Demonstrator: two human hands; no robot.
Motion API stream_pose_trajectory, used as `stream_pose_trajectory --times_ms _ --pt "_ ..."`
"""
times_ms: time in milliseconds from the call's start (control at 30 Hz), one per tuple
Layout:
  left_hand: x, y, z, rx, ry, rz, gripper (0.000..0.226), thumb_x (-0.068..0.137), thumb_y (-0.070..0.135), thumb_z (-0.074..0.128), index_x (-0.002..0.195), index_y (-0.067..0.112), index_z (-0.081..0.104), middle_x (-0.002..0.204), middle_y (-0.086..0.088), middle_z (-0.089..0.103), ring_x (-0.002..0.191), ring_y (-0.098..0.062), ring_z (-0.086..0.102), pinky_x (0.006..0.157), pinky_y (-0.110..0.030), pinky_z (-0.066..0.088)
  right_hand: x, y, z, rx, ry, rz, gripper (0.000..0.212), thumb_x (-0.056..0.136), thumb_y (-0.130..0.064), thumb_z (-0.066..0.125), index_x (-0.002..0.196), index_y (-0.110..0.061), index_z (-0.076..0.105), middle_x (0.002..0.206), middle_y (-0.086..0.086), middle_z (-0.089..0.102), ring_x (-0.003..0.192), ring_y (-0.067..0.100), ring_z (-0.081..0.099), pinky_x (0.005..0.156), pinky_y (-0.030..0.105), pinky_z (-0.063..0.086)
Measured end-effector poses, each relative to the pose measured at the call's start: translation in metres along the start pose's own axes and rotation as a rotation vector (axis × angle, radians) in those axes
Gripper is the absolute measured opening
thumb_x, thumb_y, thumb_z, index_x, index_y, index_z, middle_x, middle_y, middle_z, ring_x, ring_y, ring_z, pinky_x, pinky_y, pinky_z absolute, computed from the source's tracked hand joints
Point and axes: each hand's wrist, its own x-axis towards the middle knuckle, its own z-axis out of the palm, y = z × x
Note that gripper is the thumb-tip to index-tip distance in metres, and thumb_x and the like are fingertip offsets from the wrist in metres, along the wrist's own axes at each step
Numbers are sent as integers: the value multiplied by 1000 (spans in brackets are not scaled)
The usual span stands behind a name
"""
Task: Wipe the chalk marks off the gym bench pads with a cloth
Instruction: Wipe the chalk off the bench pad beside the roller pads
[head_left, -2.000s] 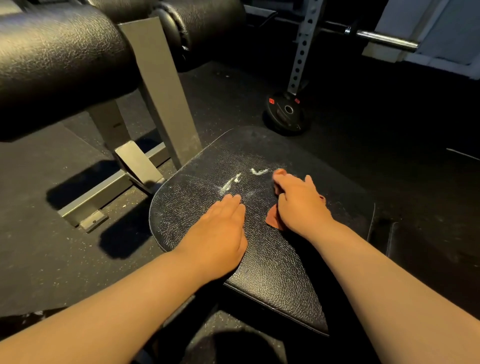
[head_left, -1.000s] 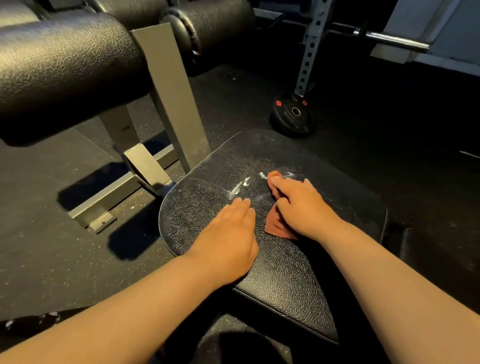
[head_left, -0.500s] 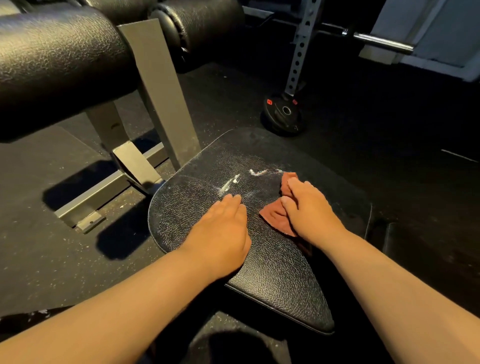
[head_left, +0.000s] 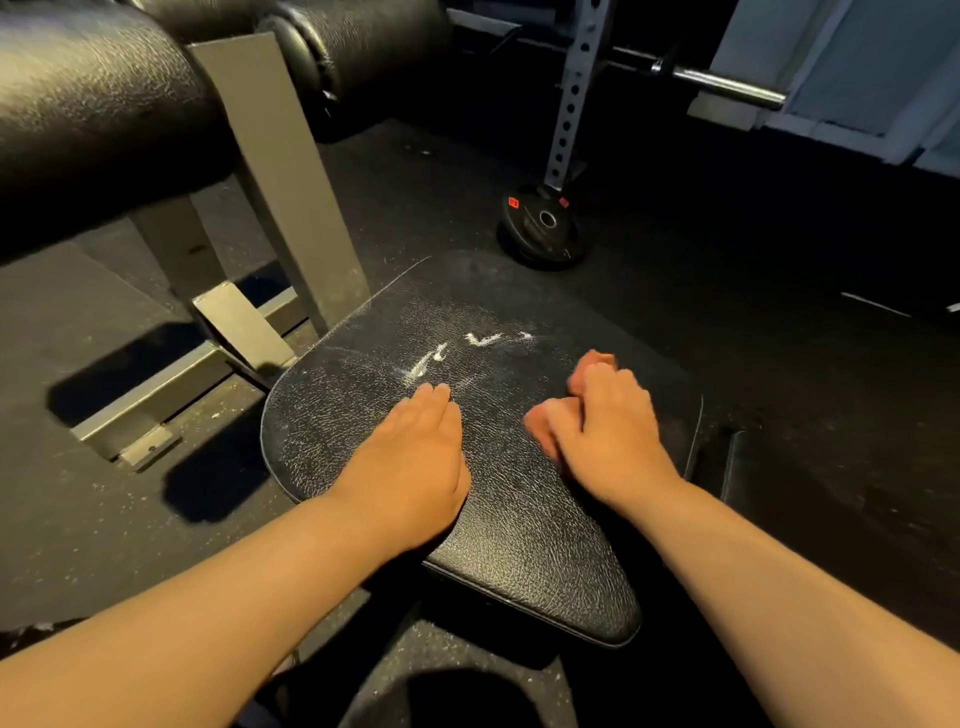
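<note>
A black textured bench pad (head_left: 524, 540) fills the middle of the view. White chalk marks (head_left: 457, 351) streak its far half. My left hand (head_left: 410, 467) lies flat on the pad with straight fingers, fingertips just below the chalk. My right hand (head_left: 605, 426) presses a reddish-brown cloth (head_left: 535, 423) onto the pad to the right of the chalk; the hand covers most of the cloth, which peeks out at its left edge and beyond the fingertips.
Two black roller pads (head_left: 93, 104) on a grey steel frame (head_left: 280, 171) loom at the upper left. A black weight plate (head_left: 543, 226) leans at the foot of a perforated rack upright (head_left: 569, 93). A barbell end (head_left: 727, 85) juts out at the upper right. Dark rubber floor surrounds the pad.
My right hand has slid with the cloth to the right and back toward me, away from the chalk marks. The left hand stays flat in the same place.
</note>
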Motion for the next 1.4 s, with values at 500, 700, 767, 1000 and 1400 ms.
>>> stream_pose_trajectory --times_ms 500,700,767,1000,1400 --pt "-2 0 -1 -18 -1 31 62 103 32 35 156 4 17 166 -14 10 154 -28 6 126 -36 5 -6 -34 19 -122 -276 -283 65 94 -59 45 139 -11 46 145 5 39 137 28 31 117 44 23" --pt "-11 -12 1 -21 -9 68 62 105 31 31 159 7 12 167 -9 2 154 -22 0 125 -33 -1 24 -17 5 -310 -100 116 48 101 -43 40 144 -21 45 153 5 36 133 35 34 108 44 33" --pt "-13 -18 1 -38 2 74 62 105 31 31 159 9 12 168 -7 3 154 -21 0 126 -33 0 24 -26 1 -326 -93 179 40 100 -37 46 135 -17 50 141 5 43 124 35 38 102 43 36" --pt "-17 -32 0 -92 15 94 60 105 32 30 160 16 13 168 1 3 154 -13 -2 124 -28 -2 32 -48 20 -67 -165 -255 9 83 -16 51 83 -25 47 89 -8 55 94 29 57 71 32 42" --pt "-24 -45 0 -107 16 82 59 105 32 31 160 18 15 168 5 4 154 -10 -1 126 -31 2 43 -60 31 -109 -171 -199 31 97 -27 49 123 -31 65 132 -5 56 120 28 46 96 36 41"
